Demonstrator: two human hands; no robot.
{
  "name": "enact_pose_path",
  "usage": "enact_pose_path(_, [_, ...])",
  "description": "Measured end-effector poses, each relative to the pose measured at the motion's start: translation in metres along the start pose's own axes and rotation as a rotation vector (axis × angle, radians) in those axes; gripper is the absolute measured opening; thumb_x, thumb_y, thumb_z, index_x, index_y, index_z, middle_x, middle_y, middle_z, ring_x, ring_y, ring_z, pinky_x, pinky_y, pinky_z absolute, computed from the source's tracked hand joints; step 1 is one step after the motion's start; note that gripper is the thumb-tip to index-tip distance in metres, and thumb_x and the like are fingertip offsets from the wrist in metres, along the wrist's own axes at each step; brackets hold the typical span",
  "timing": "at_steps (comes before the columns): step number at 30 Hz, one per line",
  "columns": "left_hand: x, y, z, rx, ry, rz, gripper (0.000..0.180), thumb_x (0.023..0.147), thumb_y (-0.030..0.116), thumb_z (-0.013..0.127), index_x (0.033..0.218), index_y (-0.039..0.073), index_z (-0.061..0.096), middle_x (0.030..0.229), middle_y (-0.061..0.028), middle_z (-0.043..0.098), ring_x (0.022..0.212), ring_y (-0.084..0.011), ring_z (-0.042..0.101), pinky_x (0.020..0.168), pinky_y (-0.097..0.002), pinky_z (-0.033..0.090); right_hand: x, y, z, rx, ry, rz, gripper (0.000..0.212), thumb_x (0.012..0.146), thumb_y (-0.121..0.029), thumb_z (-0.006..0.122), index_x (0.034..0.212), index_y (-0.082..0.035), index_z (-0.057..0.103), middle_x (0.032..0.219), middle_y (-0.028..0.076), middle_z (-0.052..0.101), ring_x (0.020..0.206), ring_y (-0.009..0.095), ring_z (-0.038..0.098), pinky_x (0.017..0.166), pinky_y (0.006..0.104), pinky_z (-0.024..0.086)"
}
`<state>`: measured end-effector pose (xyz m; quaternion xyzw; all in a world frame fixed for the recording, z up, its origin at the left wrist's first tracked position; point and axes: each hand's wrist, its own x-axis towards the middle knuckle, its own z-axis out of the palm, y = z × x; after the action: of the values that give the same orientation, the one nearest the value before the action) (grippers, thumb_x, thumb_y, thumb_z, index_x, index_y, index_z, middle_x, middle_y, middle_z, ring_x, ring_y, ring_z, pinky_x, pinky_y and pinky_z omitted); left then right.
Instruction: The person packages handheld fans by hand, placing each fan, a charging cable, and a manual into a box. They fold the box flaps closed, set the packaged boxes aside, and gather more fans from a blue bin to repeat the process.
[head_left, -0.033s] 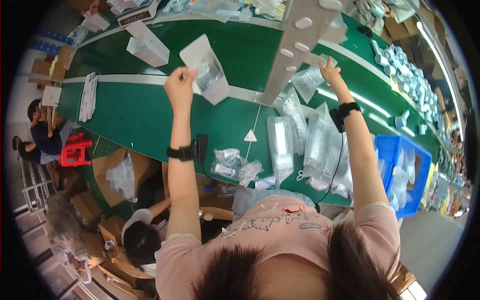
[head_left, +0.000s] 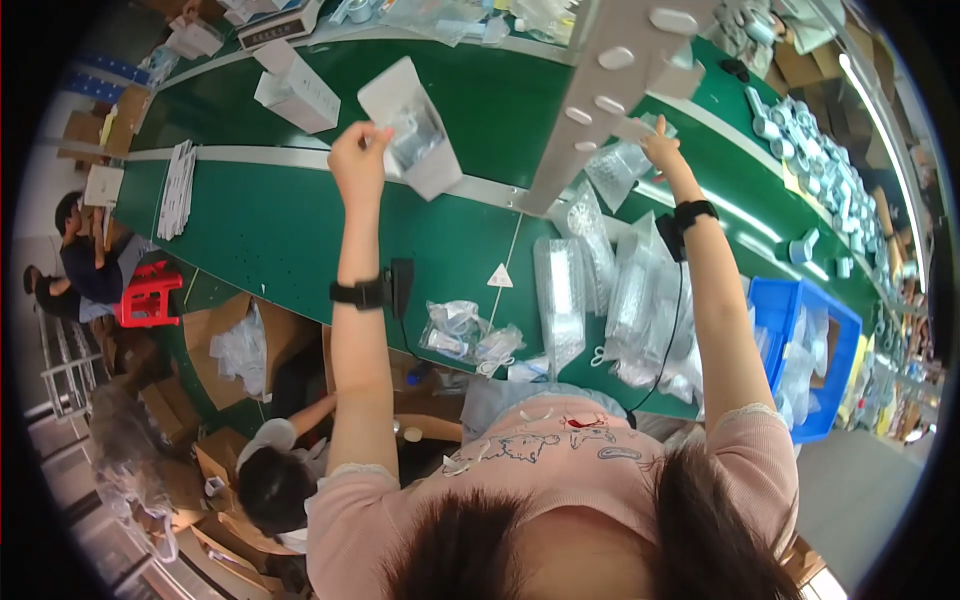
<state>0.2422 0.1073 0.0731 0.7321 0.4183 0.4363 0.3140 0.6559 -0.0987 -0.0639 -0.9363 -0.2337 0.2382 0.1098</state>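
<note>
Head view: white carton [head_left: 412,125], green belt [head_left: 280,220].

A long green desk [head_left: 270,225] carries clear plastic bags [head_left: 600,290] at centre right, a white carton [head_left: 295,85] upper left, and stacked white sheets [head_left: 177,190] at left.

2 white boxes [head_left: 300,85], 1 blue bin [head_left: 780,310], 1 red stool [head_left: 148,295], 2 black wristbands [head_left: 358,293], perhaps 10 clear bagged parts [head_left: 560,290]

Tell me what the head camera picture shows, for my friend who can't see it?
A person in a pink shirt reaches over a green table: the left hand holds an open white box, and the right hand touches a clear plastic bag. More clear bags lie nearby, beside a blue bin.
</note>
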Motion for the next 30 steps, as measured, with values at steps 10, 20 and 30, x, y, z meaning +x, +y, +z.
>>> enact_pose_path(10, [0.079,-0.083,0.038,0.213,-0.009,0.060,0.032,0.068,0.022,0.069,0.085,0.000,0.055,0.073,-0.0143,0.056,0.071,-0.0285,0.056,0.066,-0.0355,0.045,0.003,-0.012,0.054,0.659,0.037,0.200,0.089,0.069,-0.027,0.064,0.136,-0.012,0.007,0.126,0.024,0.034,0.108,0.035,0.044,0.083,0.0442,0.045])
enact_pose_path(20, [-0.226,0.000,-0.022,0.467,-0.722,-0.006,0.084,0.059,0.050,0.071,0.130,0.020,0.035,0.142,-0.0195,0.001,0.128,-0.0475,-0.005,0.086,-0.0736,0.008,-0.302,0.021,-0.105,1.390,-0.068,-0.083,0.054,0.075,-0.013,0.042,0.129,-0.007,0.037,0.111,0.010,0.053,0.079,0.017,0.059,0.065,0.0257,0.050])
enact_pose_path(30, [-0.305,-0.005,0.029,0.502,-1.057,0.234,0.080,0.058,0.052,0.070,0.126,0.019,0.041,0.142,-0.0182,0.004,0.128,-0.0457,-0.003,0.083,-0.0744,0.014,-0.425,0.119,-0.062,1.554,0.205,0.224,0.063,0.071,-0.010,0.040,0.133,-0.009,0.030,0.113,0.011,0.052,0.083,0.022,0.059,0.069,0.0292,0.051])
